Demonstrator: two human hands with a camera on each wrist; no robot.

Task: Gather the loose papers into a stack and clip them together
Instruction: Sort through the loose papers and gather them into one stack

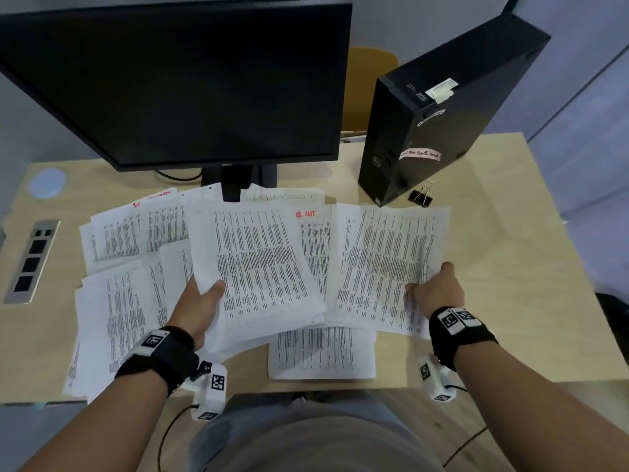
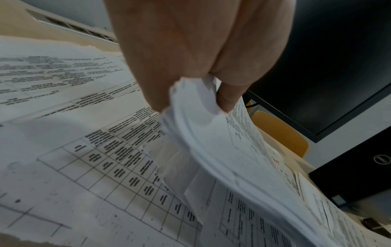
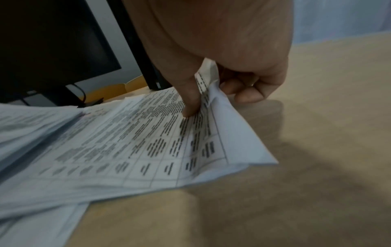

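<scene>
A: Papers (image 1: 143, 294) everywhere, printed tables spread loose across the light wood counter (image 1: 503, 267) in front of the dark monitor (image 1: 177, 83).

B: And both hands are in. The left hand (image 1: 197, 308) has a bundle (image 1: 258, 267) by its near-left edge, thumb on top, fingers underneath, grip clamped on several sheets.

A: The left wrist view confirms it: that bundle bows up off the sheets lying flat below.

B: Over on the other side, the right hand (image 1: 439, 291) pinches the right edge of another sheaf (image 1: 384, 264), thumb (image 3: 191, 102) pressed on the print, fingers (image 3: 247, 95) curled under. Grip closed on the paper there too.

A: How many sheets in that one?

B: More than one, I'd say, but the right wrist view is blurred, so I can't count them.

A: One sheet (image 1: 321, 352) sits alone near the counter's front edge, between the two arms.

B: And the black binder clip (image 1: 422, 196) lies on the counter just beside the black computer tower (image 1: 439, 110), apart from both hands, just beyond the sheaf's far edge.
</scene>
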